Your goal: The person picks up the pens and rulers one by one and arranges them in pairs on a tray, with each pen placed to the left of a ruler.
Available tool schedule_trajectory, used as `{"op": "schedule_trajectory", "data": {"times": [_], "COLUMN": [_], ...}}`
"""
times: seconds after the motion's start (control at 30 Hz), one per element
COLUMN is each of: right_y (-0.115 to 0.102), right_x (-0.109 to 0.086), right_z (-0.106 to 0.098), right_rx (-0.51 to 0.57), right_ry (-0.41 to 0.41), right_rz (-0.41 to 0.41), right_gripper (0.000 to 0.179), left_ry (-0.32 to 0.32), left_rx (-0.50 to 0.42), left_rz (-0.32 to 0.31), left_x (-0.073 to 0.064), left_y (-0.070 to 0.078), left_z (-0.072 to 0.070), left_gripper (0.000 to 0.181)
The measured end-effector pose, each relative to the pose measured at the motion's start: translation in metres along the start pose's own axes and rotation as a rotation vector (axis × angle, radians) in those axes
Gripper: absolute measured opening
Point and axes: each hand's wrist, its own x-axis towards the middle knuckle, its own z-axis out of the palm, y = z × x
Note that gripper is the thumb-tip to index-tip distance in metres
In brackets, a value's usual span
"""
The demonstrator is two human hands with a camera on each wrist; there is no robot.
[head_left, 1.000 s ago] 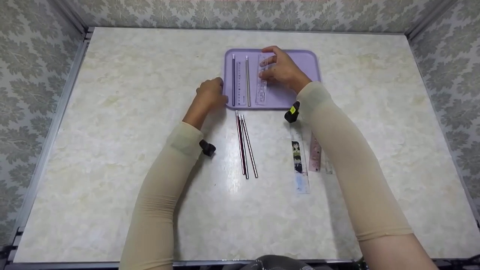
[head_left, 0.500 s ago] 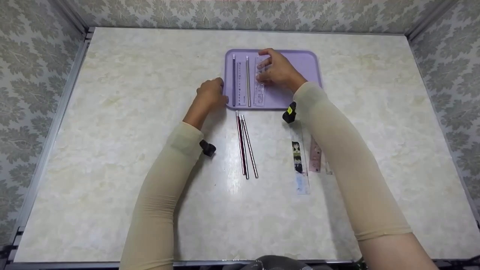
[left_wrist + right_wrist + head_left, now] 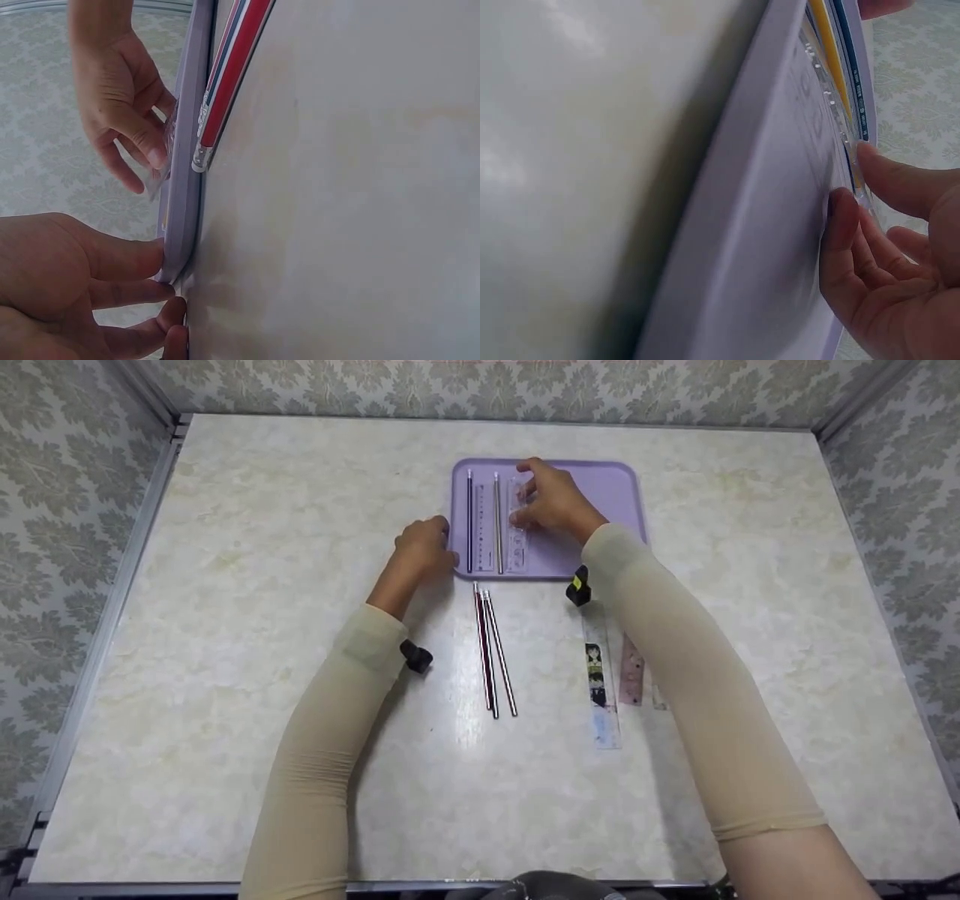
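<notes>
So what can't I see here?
Head: part of the clear ruler, behind the right hand.
Head: far end of the pink ruler, behind the right sleeve.
Left wrist: one end of the red pencil, past the top edge.
Right wrist: most of the left hand, past the top edge.

Pretty wide cream rectangular surface [image 3: 225, 780] here, kinda marbled and mottled, with a bright glare patch [image 3: 469, 731] near the middle. It's boxed in at the back and both sides by pale walls [image 3: 450, 390] in a grey-green leafy damask pattern, and a straight grey metal rail [image 3: 104, 630] runs down the left edge.
</notes>
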Motion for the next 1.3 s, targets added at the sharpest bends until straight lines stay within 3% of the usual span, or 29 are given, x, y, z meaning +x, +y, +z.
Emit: {"op": "schedule_trajectory", "data": {"times": [0.23, 0.47, 0.8, 1.07, 1.3], "right_y": [-0.002, -0.002, -0.006, -0.013, -0.015], "right_x": [0.002, 0.002, -0.001, -0.008, -0.011], "right_z": [0.001, 0.004, 0.007, 0.012, 0.014], "right_rx": [-0.078, -0.154, -0.169, -0.095, -0.120], "right_ry": [-0.001, 0.042, 0.036, 0.052, 0.049], "right_rz": [-0.003, -0.059, 0.009, 0.077, 0.090], "right_gripper": [0.091, 0.086, 0.086, 0.086, 0.087], "left_ry": [-0.009, 0.001, 0.005, 0.003, 0.002], "left_rx": [0.009, 0.001, 0.004, -0.011, -0.013], "left_rz": [-0.005, 0.014, 0.020, 0.011, 0.008], "left_x": [0.001, -0.002, 0.000, 0.000, 0.000], "left_y": [0.001, 0.002, 0.000, 0.000, -0.001], "left_z": [0.000, 0.000, 0.000, 0.001, 0.002], "left_gripper": [0.047, 0.045, 0.044, 0.046, 0.046]}}
